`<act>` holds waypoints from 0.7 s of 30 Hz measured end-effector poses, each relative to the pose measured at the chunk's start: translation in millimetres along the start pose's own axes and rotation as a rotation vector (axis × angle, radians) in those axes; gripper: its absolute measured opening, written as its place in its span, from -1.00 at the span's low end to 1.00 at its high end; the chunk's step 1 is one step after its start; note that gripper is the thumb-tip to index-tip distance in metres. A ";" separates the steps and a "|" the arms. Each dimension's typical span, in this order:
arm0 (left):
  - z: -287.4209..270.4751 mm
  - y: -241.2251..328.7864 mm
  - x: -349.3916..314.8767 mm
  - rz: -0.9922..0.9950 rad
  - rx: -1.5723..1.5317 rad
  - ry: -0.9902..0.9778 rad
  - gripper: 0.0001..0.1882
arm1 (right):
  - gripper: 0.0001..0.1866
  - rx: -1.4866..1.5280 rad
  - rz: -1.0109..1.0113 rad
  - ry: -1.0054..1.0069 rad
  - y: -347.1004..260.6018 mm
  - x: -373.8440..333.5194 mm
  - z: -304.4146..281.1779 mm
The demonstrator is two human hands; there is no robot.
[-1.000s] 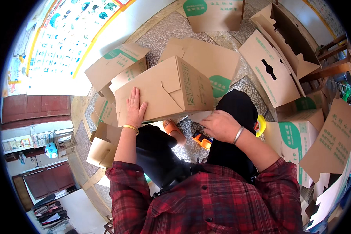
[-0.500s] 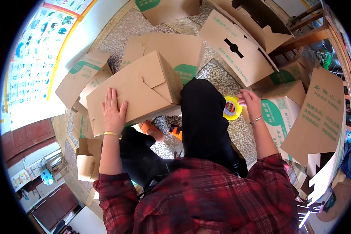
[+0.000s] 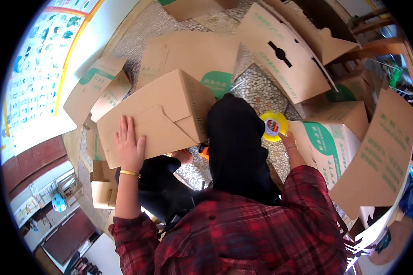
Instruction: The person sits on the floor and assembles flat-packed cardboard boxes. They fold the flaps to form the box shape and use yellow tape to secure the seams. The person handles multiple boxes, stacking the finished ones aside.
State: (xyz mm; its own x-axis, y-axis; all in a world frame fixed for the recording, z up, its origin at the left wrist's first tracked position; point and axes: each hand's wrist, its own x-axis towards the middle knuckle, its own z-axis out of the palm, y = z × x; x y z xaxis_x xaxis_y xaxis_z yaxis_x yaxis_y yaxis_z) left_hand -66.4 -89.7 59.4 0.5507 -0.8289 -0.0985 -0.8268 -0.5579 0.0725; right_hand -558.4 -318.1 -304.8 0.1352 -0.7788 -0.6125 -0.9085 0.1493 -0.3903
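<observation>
My left hand [image 3: 131, 144] lies flat, fingers stretched out, on the plain face of a brown cardboard carton [image 3: 156, 121]. The carton rests tilted against my legs, its flaps folded in along the side toward my right knee. To the right of that knee, my right hand [image 3: 288, 140] has its fingers on the near right rim of a yellow roll of packing tape [image 3: 282, 123]. The fingers look closed on this rim, though their undersides are hidden. Partly behind the carton, a small orange and black object [image 3: 203, 151] lies on the floor; its kind is unclear.
Flattened cardboard [image 3: 192, 52] lies beyond the carton. A carton with a handle slot [image 3: 298, 78] stands at the far right, near a wooden frame [image 3: 385, 48]. A green-printed carton [image 3: 328, 144] and a cardboard panel [image 3: 381, 160] are at right. An opened carton [image 3: 104, 190] sits at left.
My right hand has come down and left, from beside the tape roll onto its near right rim. The carton has shifted slightly toward me, with my left hand still flat on it.
</observation>
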 end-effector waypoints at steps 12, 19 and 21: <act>-5.3 7.1 -1.8 -0.038 0.062 -0.072 -0.25 | -0.22 0.196 0.085 0.041 -10.2 40.0 39.8; -4.8 13.8 -26.8 -0.060 0.077 -0.040 -0.23 | -0.37 0.084 0.255 0.075 -70.4 28.9 34.6; -2.6 16.3 -34.2 -0.057 0.059 -0.033 -0.22 | -0.48 0.135 0.203 0.141 -71.7 34.8 36.0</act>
State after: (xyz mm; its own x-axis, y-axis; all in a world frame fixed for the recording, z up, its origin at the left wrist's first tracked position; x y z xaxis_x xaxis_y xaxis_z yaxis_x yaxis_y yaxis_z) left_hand -98.4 -70.6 66.5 0.5942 -0.7932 -0.1334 -0.7998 -0.6003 0.0073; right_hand -474.3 -334.0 -322.9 -0.1090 -0.8003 -0.5896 -0.8490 0.3834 -0.3635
